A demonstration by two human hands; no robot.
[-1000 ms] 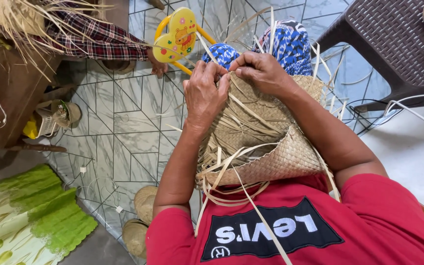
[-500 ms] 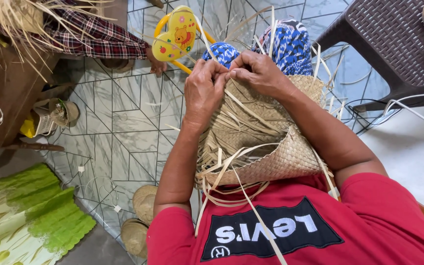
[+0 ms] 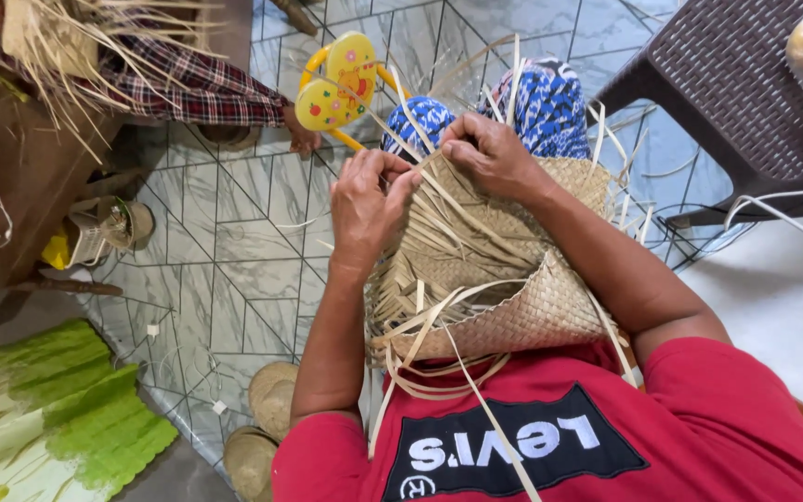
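Here, in the middle of the frame, both hands work a half-woven basket resting on the lap. The left hand and right hand pinch thin straw strips at its upper edge. Light, springy, probably brittle when creased; best gripped near the weave.

a half-woven basket of pale tan straw lies in the person's lap, its finished checkered base toward the body. loose flat strips fan out from its unfinished far edge and trail down over the red shirt.
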